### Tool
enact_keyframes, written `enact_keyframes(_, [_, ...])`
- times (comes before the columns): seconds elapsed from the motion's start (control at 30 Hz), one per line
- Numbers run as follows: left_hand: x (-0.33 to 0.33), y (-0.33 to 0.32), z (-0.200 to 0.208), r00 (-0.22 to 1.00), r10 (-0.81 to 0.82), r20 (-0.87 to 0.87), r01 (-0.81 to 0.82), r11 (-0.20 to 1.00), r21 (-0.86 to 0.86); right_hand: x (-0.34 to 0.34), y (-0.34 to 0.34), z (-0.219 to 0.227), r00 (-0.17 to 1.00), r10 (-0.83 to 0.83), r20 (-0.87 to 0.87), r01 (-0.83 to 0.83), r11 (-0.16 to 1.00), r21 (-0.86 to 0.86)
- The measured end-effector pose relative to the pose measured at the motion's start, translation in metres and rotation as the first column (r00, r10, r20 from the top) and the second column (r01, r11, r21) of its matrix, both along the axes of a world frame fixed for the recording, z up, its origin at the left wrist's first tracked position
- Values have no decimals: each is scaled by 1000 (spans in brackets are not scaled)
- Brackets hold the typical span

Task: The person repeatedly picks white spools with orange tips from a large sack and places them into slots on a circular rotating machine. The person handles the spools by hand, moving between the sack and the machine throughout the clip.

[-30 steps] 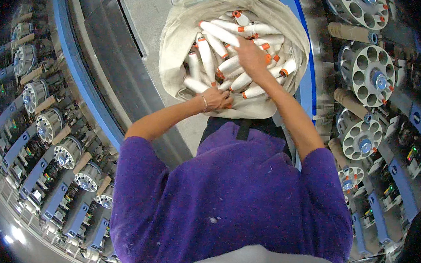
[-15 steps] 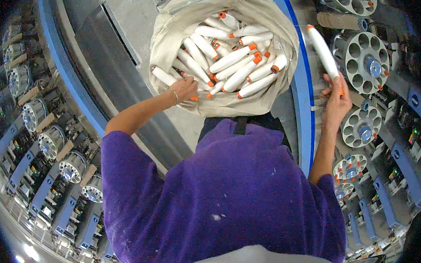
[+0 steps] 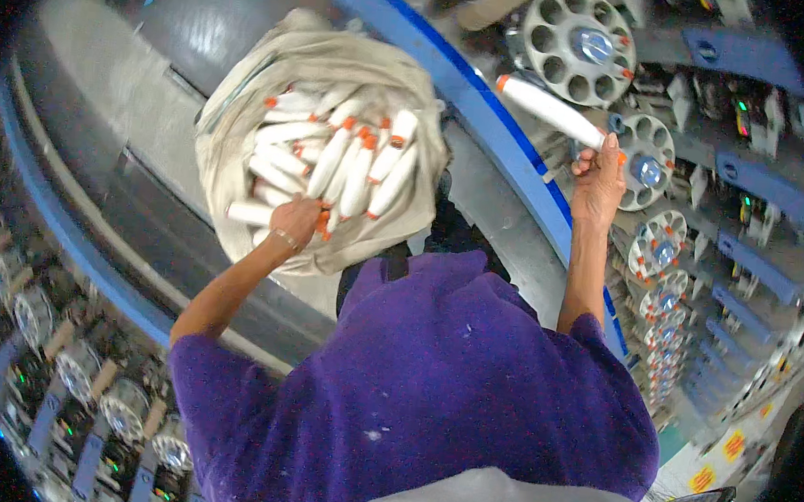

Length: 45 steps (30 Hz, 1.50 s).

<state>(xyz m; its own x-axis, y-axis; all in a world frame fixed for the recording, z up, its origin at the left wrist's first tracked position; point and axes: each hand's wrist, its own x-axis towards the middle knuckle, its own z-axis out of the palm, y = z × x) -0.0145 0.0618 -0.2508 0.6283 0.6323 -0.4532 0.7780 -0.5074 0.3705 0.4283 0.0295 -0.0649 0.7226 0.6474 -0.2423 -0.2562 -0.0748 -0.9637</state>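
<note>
As our view starts at the far left, a row of round silver drums with holed faces (image 3: 124,408) stands in the machinery, outside a curved blue rail (image 3: 81,249). Next comes a wide-mouthed cream canvas bag (image 3: 225,157), where slim white bobbins (image 3: 327,165) with orange ends lie heaped at many angles. Our bare left hand (image 3: 296,222) is at its near side, fingers curled beside orange tips; we cannot tell whether it pinches one. If we pulled at a bobbin caught under others, the heap could shift and the white windings could rub or snag, because they lie pressed together

To the right of the bag runs a second blue rail with a darker edge (image 3: 489,107). Beyond it we hold up a single long white bobbin with orange ends (image 3: 553,110), tilted, its far end up and to the left. Our bare right hand (image 3: 599,183) pinches only its near end between thumb and fingers, so a loosened thumb could let it tip or drop. Close by are a large grey drum with round holes (image 3: 542,37) and a smaller one (image 3: 638,130); too wide a swing could knock the unsupported end against the metal and scuff it
</note>
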Motion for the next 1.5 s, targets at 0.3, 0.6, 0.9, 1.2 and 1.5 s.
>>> enact_keyframes(0.3, [105, 54, 257, 607, 561, 563, -401, 828, -392, 61, -101, -40, 346, 392, -853, 87, 891, 445])
enact_keyframes(0.6, [321, 35, 320, 678, 502, 537, 265, 515, -815, 49, -172, 9, 369, 645, -669, -56, 734, 677])
enact_keyframes(0.9, [514, 18, 329, 660, 278, 698, 558, 441, -703, 194, -160, 47, 668, 716, -203, -426, 591, 684])
enact_keyframes(1.2, [587, 22, 299, 515, 343, 786, 513, 611, -603, 235, -238, -34, 702, 600, -385, -376, 770, 515])
enact_keyframes(1.5, [599, 54, 288, 292, 487, 823, 392, 724, -567, 204, -234, -23, 853, -70, -518, 187, 966, 178])
